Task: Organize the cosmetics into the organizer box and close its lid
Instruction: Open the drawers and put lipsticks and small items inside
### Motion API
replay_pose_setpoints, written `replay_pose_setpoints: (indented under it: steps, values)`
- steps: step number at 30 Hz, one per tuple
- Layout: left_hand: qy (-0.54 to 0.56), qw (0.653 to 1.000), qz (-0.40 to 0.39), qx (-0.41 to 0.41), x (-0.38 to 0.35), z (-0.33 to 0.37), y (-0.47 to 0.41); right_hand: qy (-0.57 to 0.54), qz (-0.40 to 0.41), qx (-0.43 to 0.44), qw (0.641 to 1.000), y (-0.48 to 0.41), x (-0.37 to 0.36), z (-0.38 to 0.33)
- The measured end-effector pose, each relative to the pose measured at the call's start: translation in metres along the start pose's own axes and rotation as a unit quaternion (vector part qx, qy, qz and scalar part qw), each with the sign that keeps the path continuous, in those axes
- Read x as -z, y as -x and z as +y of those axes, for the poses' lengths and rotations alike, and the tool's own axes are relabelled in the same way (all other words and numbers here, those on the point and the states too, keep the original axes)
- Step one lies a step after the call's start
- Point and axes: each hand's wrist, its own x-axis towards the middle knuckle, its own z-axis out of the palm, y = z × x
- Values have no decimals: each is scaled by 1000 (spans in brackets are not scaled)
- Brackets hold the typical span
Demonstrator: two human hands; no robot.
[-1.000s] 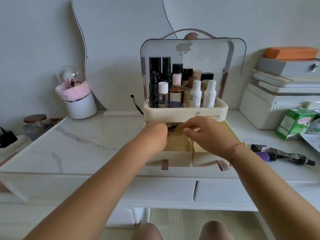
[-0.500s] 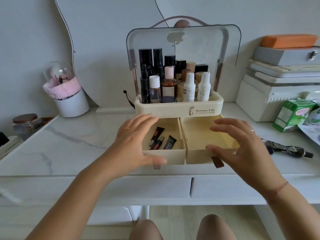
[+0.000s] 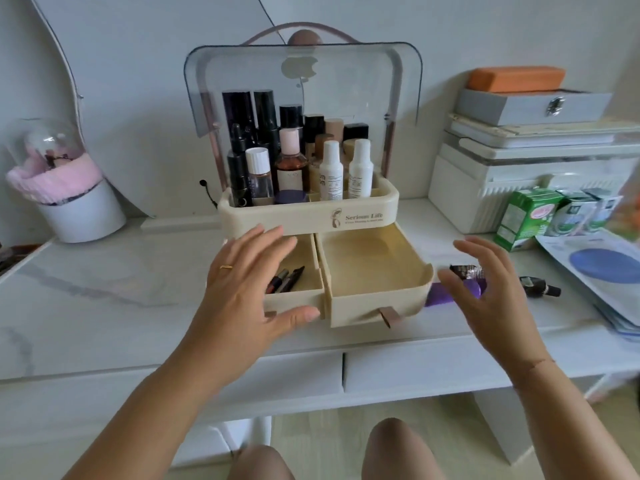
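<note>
A cream organizer box (image 3: 311,220) stands on the white vanity table (image 3: 104,306), its clear lid (image 3: 363,81) raised. Several bottles (image 3: 294,161) fill its top tray. Both drawers are pulled out: the left drawer (image 3: 304,258) holds a few small tubes (image 3: 285,278), the right drawer (image 3: 367,268) holds nothing. My left hand (image 3: 249,282) hovers open over the left drawer, thumb at its front. My right hand (image 3: 485,296) is open to the right of the right drawer, above a purple tube (image 3: 440,296) and a dark tube (image 3: 536,287) lying on the table.
A white cup with a pink cloth and glass dome (image 3: 69,199) stands at the back left. Stacked boxes (image 3: 533,133) and green cartons (image 3: 526,216) sit at the right, with flat packets (image 3: 606,271) beside them. A mirror (image 3: 156,81) leans behind the organizer.
Both hands came out of the drawers and spread open. My right hand moved right, away from the right drawer and over the tubes on the table. The camera tilted slightly.
</note>
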Motion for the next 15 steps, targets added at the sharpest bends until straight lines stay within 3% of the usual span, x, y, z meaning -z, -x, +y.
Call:
replay_pose_setpoints:
  steps: [3, 8, 12, 15]
  values:
    - [-16, 997, -8, -69, -18, 22, -9, 69, -39, -20, 997, -15, 22, 31]
    - [31, 997, -5, -64, -35, 29, -20, 239, -145, 8, 960, -26, 35, 66]
    - [29, 998, 12, -52, -36, 32, -18, 256, -134, 22, 957, -22, 35, 74]
    - [26, 999, 26, -39, -35, 31, -14, 198, -59, 37, 978, -17, 40, 67]
